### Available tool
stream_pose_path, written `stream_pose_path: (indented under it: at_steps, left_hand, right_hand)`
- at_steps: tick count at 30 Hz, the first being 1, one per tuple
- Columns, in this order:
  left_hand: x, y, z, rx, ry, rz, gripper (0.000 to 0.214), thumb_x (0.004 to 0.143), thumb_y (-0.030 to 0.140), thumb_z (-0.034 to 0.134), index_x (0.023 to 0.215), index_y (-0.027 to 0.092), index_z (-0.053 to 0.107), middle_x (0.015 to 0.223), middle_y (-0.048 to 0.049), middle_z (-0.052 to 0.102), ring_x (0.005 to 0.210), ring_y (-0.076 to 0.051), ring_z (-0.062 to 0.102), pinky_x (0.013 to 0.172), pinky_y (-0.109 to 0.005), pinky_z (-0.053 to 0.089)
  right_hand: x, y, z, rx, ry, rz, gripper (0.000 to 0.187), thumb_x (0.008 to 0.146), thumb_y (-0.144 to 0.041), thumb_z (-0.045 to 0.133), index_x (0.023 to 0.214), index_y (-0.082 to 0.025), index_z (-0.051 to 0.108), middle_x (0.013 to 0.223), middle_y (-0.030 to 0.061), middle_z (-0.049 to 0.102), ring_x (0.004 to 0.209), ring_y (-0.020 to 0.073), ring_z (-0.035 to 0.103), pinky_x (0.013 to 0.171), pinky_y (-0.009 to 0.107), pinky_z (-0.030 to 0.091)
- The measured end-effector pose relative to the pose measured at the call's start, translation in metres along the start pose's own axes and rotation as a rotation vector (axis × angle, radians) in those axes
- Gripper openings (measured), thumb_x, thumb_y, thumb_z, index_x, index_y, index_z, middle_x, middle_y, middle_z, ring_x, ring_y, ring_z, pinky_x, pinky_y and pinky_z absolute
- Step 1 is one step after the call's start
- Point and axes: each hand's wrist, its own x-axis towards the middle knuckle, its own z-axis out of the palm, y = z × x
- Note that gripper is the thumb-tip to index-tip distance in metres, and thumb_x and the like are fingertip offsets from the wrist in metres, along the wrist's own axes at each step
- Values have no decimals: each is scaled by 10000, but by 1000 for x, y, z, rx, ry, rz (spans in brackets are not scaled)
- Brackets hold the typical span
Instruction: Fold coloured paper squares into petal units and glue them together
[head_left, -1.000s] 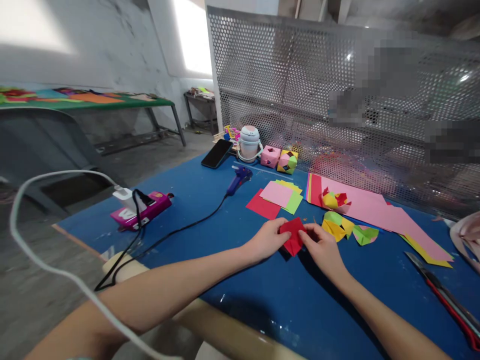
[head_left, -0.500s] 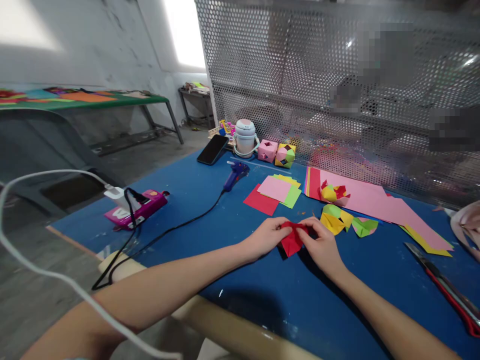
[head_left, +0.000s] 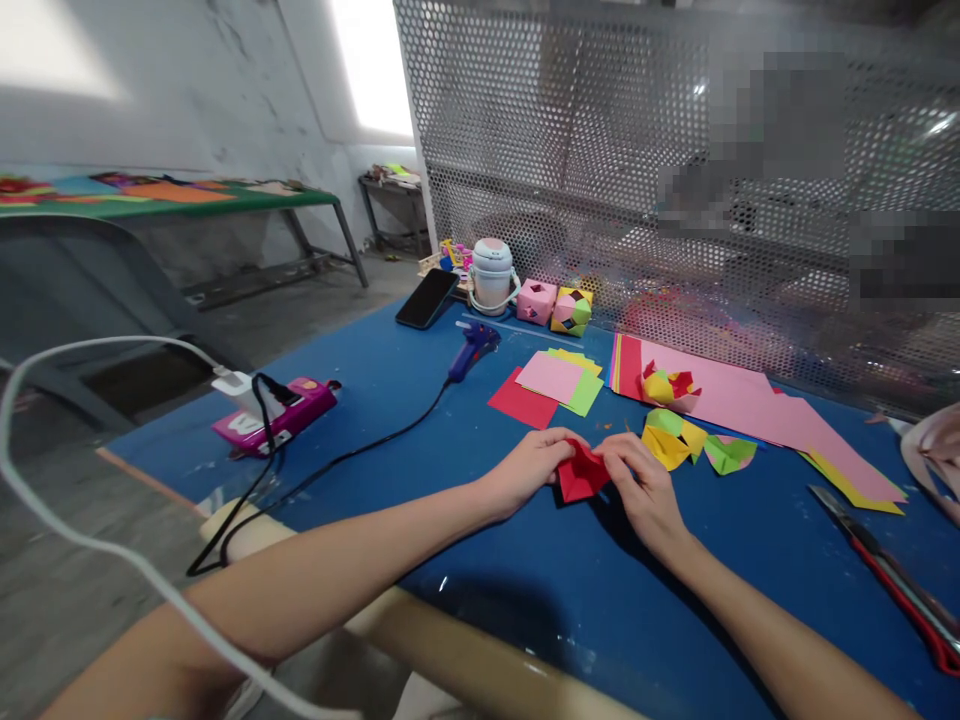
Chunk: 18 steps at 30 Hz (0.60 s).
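A small red folded paper [head_left: 582, 474] is held just above the blue table [head_left: 480, 560]. My left hand [head_left: 532, 468] pinches its left side between thumb and fingers. On its upper right corner, my right hand [head_left: 642, 490] has its fingertips closed. Beyond my hands lie square paper sheets [head_left: 551, 378] in pink, red, yellow and green. To the right of my right hand are a yellow and green folded paper piece [head_left: 670, 450] and a green and pink one [head_left: 729, 453]. A red and yellow paper piece with pointed tips [head_left: 670, 388] sits on long pink sheets [head_left: 739, 400].
A blue glue gun [head_left: 474, 350] trails its black cord to a purple power strip [head_left: 277, 415]. At the back stand a phone [head_left: 427, 298], a lidded cup [head_left: 492, 278] and two paper cubes [head_left: 553, 305]. A red-handled cutter [head_left: 892, 585] lies right, before a perforated metal panel [head_left: 637, 150].
The red paper has turned and opened out a little in my fingers. My right hand has shifted slightly to its upper right corner.
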Motion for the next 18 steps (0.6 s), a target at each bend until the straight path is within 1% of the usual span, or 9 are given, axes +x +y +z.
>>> stream_pose_path:
  at_steps: [3,6,9,13,18]
  left_hand:
    - [-1,1,1,-65,-8,0,150,685,224,509,770,141,600,686,13,577,640,-104,533,651,-234,420]
    - [-2,3,3,-84,-10,9,132,692,206,510,757,133,599,680,18,571,628,-92,532,652,-223,423]
    - [-3,4,3,-51,-5,32,141,683,175,499,769,133,602,667,24,569,610,-86,523,623,-206,409]
    - [-2,3,2,-33,7,36,130,677,161,492,769,137,581,655,31,557,597,-85,518,602,-201,404]
    - [-2,1,1,26,-26,76,157,674,143,473,785,135,585,666,23,572,613,-92,528,619,-213,413]
  right_hand:
    - [0,2,3,5,28,53,163,862,-296,475,770,-207,577,822,43,581,778,170,558,709,296,454]
    - [0,6,7,6,51,90,103,834,-278,516,848,-199,582,833,37,583,761,162,557,679,278,458]
    - [0,9,8,-6,43,101,147,829,-269,525,932,-189,591,865,40,594,780,158,558,715,282,457]
    - [0,10,8,-9,8,100,134,838,-257,503,873,-190,614,824,35,605,763,158,563,703,279,454]
    - [0,9,8,-9,24,129,133,833,-259,496,843,-193,611,803,32,608,733,160,563,677,278,455]
